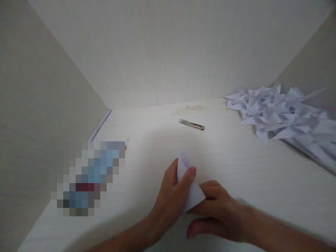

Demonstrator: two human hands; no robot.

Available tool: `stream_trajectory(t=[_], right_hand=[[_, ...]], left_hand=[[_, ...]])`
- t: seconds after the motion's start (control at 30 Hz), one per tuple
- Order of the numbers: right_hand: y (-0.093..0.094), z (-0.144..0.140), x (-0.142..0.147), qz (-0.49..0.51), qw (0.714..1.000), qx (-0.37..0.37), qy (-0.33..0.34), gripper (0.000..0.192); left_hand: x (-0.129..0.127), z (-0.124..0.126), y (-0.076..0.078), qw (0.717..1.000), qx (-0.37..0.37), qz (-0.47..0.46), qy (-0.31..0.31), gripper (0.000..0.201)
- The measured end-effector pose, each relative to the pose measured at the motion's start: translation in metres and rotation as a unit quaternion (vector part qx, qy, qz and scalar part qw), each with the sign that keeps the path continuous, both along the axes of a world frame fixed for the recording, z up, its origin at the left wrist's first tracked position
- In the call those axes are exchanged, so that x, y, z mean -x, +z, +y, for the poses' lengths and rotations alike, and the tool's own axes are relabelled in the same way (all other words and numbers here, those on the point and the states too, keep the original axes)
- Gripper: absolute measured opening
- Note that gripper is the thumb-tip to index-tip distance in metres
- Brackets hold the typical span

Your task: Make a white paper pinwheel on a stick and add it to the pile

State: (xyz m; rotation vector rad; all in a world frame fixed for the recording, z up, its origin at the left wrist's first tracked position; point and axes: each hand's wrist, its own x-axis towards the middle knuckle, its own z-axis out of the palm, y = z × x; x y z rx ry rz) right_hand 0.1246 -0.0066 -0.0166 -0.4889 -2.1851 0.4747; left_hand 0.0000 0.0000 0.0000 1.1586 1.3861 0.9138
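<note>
Resting within the left hand (170, 192), folded paper (194, 196)

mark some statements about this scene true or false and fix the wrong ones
1. The left hand holds a white piece of paper. True.
2. The snips lie beyond both hands. True.
3. A heap of folded papers is at the right. True.
4. The snips rest on top of that heap. False: they lie apart from it, to its left.
5. The right hand holds the snips. False: it is at the white paper's lower edge.
</note>
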Motion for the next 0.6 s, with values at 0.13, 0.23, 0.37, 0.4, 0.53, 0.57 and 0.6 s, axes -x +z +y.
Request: stream_trajectory(t=[0.13, 0.23, 0.37, 0.4, 0.53, 0.57, 0.6], right_hand=[[0.006, -0.002, -0.009, 0.072, 0.997, 0.014, -0.01, 0.04], [0.01, 0.003, -0.013, 0.164, 0.968, 0.127, -0.144, 0.029], [0.021, 0.015, -0.01, 0.241, 0.903, 0.292, -0.205, 0.01], [0.025, 0.018, -0.007, 0.252, 0.893, 0.319, -0.194, 0.008], [0.042, 0.022, 0.013, 0.298, 0.868, 0.36, -0.166, 0.013], [0.045, 0.022, 0.019, 0.312, 0.864, 0.359, -0.163, 0.013], [0.048, 0.023, 0.025, 0.326, 0.86, 0.357, -0.163, 0.013]], left_hand=[[0.006, 0.003, 0.003, 1.0, 0.003, 0.001, -0.031, 0.024], [0.008, 0.004, 0.009, 0.998, 0.014, -0.002, -0.063, 0.022], [0.008, 0.002, 0.02, 0.992, -0.027, 0.036, -0.121, 0.017], [0.009, 0.002, 0.022, 0.989, -0.05, 0.065, -0.126, 0.018], [0.015, 0.006, 0.03, 0.963, -0.143, 0.206, -0.098, 0.021], [0.017, 0.008, 0.031, 0.956, -0.161, 0.231, -0.087, 0.02], [0.018, 0.009, 0.032, 0.949, -0.175, 0.25, -0.074, 0.019]])
